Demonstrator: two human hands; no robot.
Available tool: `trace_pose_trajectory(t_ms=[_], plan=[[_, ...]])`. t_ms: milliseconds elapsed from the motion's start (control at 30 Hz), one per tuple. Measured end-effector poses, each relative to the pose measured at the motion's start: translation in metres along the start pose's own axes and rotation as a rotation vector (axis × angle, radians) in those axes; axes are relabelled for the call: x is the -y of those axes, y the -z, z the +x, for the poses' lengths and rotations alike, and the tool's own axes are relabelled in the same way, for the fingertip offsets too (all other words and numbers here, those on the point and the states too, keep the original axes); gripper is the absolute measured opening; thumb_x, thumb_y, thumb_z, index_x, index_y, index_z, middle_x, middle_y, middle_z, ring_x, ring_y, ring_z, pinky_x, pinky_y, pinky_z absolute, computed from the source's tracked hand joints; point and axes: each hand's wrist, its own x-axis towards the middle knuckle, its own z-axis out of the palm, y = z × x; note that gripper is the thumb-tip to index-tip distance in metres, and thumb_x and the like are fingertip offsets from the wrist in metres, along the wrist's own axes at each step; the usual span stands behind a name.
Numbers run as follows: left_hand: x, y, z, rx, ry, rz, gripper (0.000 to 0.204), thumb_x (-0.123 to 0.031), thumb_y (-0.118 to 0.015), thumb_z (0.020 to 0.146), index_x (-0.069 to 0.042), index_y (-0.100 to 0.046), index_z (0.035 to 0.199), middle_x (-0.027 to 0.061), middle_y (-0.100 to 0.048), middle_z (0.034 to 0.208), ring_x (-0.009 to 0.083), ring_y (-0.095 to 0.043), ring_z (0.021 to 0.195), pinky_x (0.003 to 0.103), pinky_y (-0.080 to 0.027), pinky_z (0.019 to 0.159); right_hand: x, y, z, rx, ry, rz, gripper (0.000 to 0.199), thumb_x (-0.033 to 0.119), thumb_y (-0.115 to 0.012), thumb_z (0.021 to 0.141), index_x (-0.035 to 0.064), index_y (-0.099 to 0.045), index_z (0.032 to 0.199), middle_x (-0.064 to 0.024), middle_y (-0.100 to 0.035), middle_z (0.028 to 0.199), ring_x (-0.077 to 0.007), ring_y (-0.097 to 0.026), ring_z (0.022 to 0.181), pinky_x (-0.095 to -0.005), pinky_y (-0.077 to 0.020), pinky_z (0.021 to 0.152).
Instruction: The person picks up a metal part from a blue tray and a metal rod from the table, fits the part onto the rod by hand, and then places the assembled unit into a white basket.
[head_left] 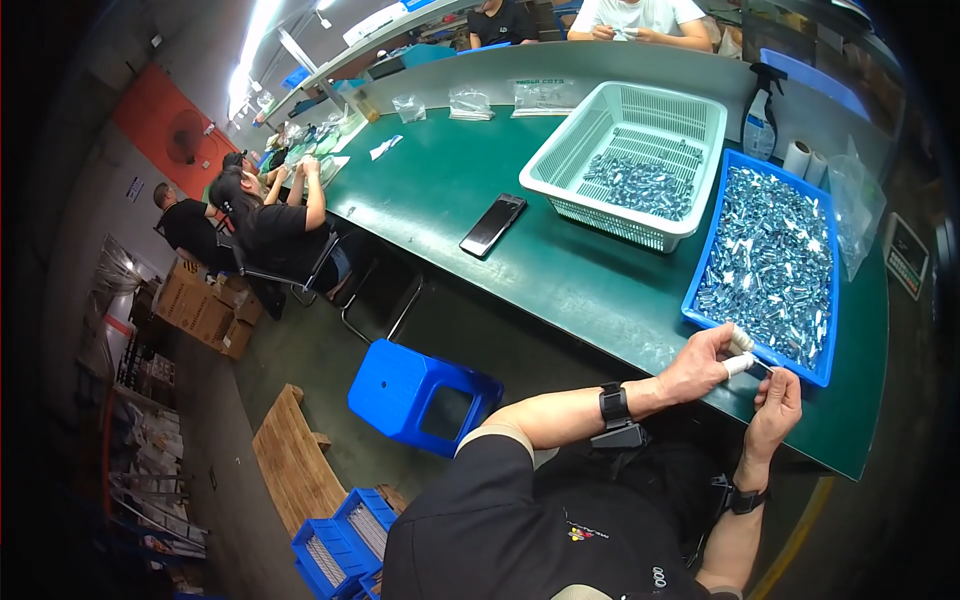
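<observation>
My left hand (695,370) is pinched closed, with white finger cots on its thumb and forefinger. Facing it, the fingers of my right hand (776,408) are pressed together too. Between the fingertips shows a thin, small piece (762,366), too small to make out. Both hands are just off the near edge of a blue tray (690,316) heaped with small shiny metal parts (768,262). Left of the tray, a pale green plastic basket (570,208) holds a thinner pile of similar small parts (640,182).
A phone (493,225) lies on the green table (420,180). Behind the tray stand a spray bottle (761,112) and white rolls (796,158), beside a clear plastic bag (857,205). A blue stool (415,395) stands on the floor at left. Several other people sit around the table.
</observation>
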Motion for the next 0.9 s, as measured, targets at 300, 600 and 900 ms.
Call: trace_pose_trajectory(t_ms=[300,600,900], plan=[[0.014,0.008,-0.005,0.019,0.019,-0.049,0.019,-0.009,-0.07,0.099,-0.001,-0.061,0.113,0.0016,-0.066,0.098,0.0068,-0.062,0.09,0.025,-0.052,0.081,-0.003,0.005,0.002,0.073,-0.078,-0.122,0.043,0.036,-0.054,0.109,0.0022,-0.065,0.086,0.003,-0.054,0.067,-0.0033,-0.044,0.061,-0.0196,-0.0338,0.056],[0.017,0.011,-0.006,0.023,-0.013,-0.039,0.018,-0.009,-0.069,0.099,-0.001,-0.061,0.113,0.0021,-0.066,0.099,0.0072,-0.062,0.091,0.026,-0.053,0.082,0.003,0.003,0.005,0.121,-0.071,-0.089,0.044,0.037,-0.056,0.108,0.0033,-0.065,0.082,0.0036,-0.054,0.065,-0.0031,-0.044,0.057,-0.0195,-0.0335,0.052],[0.017,0.012,-0.008,0.105,-0.009,-0.066,0.015,-0.008,-0.068,0.1,-0.001,-0.061,0.111,0.0021,-0.066,0.097,0.008,-0.064,0.091,0.026,-0.053,0.081,0.002,0.005,0.006,0.236,-0.124,-0.158,0.05,0.039,-0.055,0.109,0.0018,-0.065,0.077,0.0011,-0.055,0.062,-0.0054,-0.047,0.055,-0.0221,-0.0336,0.052]])
